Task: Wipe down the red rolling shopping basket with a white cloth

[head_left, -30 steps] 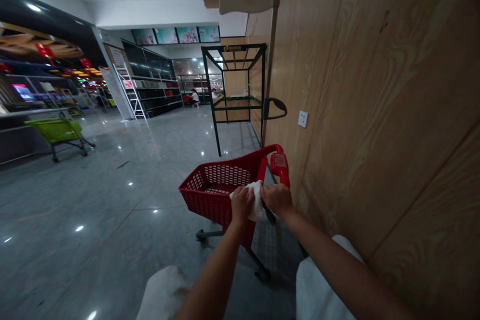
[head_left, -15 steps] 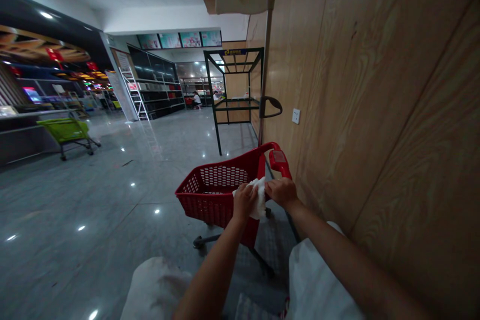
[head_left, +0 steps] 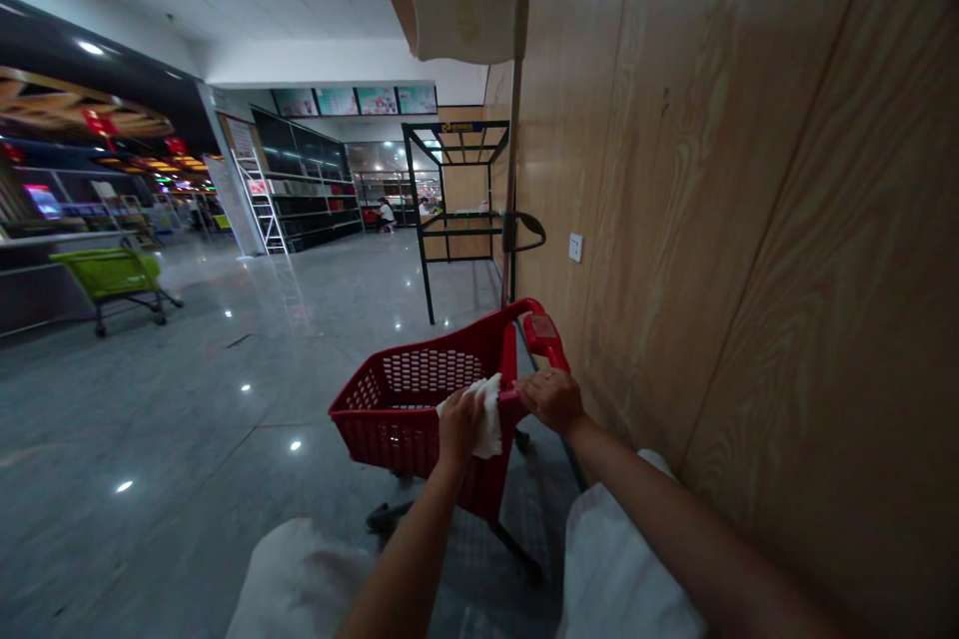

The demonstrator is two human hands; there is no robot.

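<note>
A small red plastic shopping cart (head_left: 405,394) stands in front of me, beside a wooden wall. My left hand (head_left: 459,427) is closed on a white cloth (head_left: 486,414) and presses it against the cart's near rim. My right hand (head_left: 552,397) is closed round the cart's red handle (head_left: 540,334), just right of the cloth. A pole with a pale flag (head_left: 465,18) rises from the cart. My white-clad knees show at the bottom.
The wood-panelled wall (head_left: 749,220) runs close along my right, with a socket (head_left: 574,248). A black metal rack (head_left: 457,210) stands ahead by the wall. A green cart (head_left: 112,278) sits far left on the shiny grey floor. A ladder (head_left: 259,200) and dark shelves lie further back.
The left hand has slid the cloth leftward along the cart's rim, away from the right hand, which now grips the handle. The view has tilted slightly.
</note>
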